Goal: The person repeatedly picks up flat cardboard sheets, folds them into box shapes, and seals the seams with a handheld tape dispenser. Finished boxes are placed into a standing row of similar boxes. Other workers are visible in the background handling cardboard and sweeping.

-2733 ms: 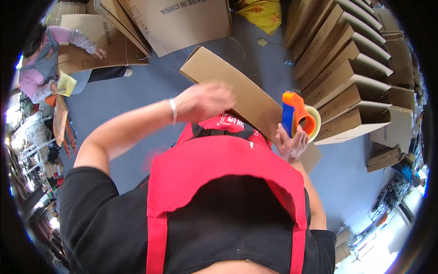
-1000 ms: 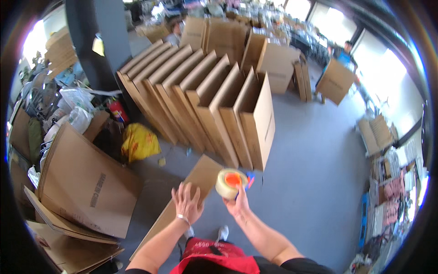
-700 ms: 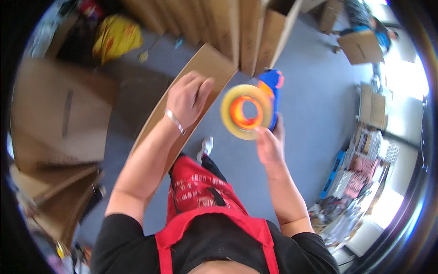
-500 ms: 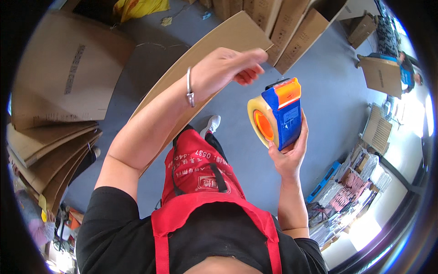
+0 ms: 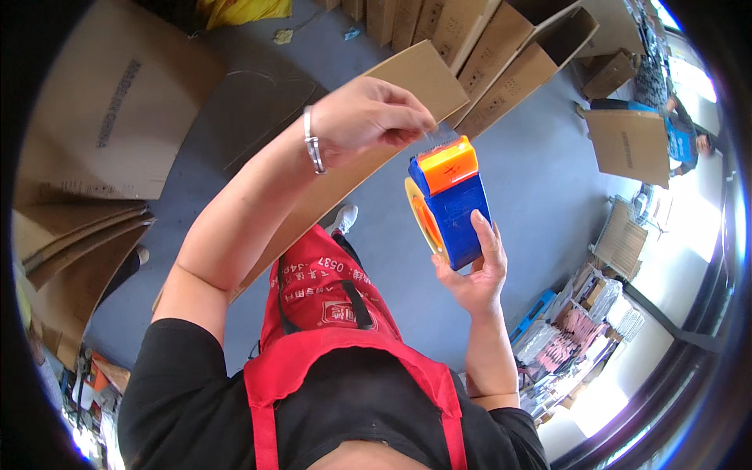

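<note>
My right hand (image 5: 476,278) is closed round the lower end of a blue and orange tape dispenser (image 5: 462,211), with the thumb and fingers on its sides. A wide roll of tape (image 5: 423,223) with an orange core sits on the dispenser's left side. At the dispenser's toothed upper edge, my left hand (image 5: 376,117) pinches the free end of the clear tape (image 5: 440,138). A short length stretches between fingertips and dispenser. Under my left forearm extends a long cardboard piece (image 5: 439,74); whether the arm touches it is unclear.
Upright cardboard cartons (image 5: 501,86) stand in a row at the far side. A large flattened carton (image 5: 117,117) and folded cardboard sheets (image 5: 78,235) are at the left. Another person (image 5: 683,141) holds a carton (image 5: 627,145) at far right. Wrapped goods (image 5: 564,337) lie at the right.
My left hand has closed on the tape end at the dispenser's top. The dispenser has shifted left and tilted, turning its blue face toward me. The other person's carton appears further left.
</note>
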The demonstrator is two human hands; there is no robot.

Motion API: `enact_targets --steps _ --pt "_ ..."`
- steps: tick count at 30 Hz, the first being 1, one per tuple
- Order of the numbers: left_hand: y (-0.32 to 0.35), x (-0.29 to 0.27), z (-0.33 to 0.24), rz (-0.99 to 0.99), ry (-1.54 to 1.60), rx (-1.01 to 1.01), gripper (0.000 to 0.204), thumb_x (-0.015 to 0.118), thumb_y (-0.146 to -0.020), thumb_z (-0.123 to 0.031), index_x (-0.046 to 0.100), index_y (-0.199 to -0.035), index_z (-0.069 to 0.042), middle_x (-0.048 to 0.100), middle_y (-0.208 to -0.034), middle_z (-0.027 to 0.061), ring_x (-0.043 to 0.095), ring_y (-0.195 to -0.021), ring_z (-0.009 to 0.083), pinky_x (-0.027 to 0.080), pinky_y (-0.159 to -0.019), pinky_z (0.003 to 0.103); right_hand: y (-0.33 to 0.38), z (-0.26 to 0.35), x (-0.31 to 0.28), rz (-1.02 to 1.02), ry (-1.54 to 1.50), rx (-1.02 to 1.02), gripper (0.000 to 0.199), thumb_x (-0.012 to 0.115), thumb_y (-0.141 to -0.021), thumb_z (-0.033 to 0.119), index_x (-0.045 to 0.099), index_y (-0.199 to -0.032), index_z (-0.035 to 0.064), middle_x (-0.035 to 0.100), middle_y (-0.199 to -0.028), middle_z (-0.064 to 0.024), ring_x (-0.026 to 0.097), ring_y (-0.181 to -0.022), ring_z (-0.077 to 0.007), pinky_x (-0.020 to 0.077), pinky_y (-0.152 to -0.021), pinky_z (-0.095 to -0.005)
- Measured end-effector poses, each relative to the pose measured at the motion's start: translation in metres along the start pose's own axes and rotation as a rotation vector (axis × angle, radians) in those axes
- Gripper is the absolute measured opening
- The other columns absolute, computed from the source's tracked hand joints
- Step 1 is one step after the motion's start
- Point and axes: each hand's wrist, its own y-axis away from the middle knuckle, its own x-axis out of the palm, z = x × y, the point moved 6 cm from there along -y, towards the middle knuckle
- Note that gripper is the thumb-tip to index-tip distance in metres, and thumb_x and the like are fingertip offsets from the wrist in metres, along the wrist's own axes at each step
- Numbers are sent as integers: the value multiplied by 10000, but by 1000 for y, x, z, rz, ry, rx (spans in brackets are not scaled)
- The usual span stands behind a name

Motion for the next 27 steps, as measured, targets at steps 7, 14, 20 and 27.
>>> enact_targets --steps 7,14,20,27 --pt "2 -83 -47 -319 111 196 189 745 -965 -178 767 -1018 2 651 -851 -4 563 -796 89 468 -742 241 -12 0 -8 16 55 43 715 846 -676 30 680 -1363 144 657 -1054 -155 652 -899 -303 583 -738 -389" --pt "-23 -108 -26 -526 -485 233 181 784 -934 -140 783 -1049 -1 766 -939 26 668 -825 100 529 -784 252 -15 -40 14 107 104 92 715 795 -734 6 661 -1403 217 647 -1078 -139 677 -947 -270 592 -807 -360" --pt "-29 -129 48 -478 -853 -288 987 687 -914 -670 318 -1624 -91 507 -1499 290 511 -1385 379 444 -1129 488 4 -56 17 80 30 139 694 805 -740 53 678 -1399 229 627 -1035 -137 644 -947 -304 570 -859 -378" --pt "-65 -129 75 -52 -332 -440 828 454 -1001 -719 491 -1568 -118 494 -1600 163 439 -1490 343 329 -1236 412 1 -54 23 230 -21 192 742 776 -810 138 585 -1504 318 585 -1182 -200 618 -1098 -373 513 -1020 -432"
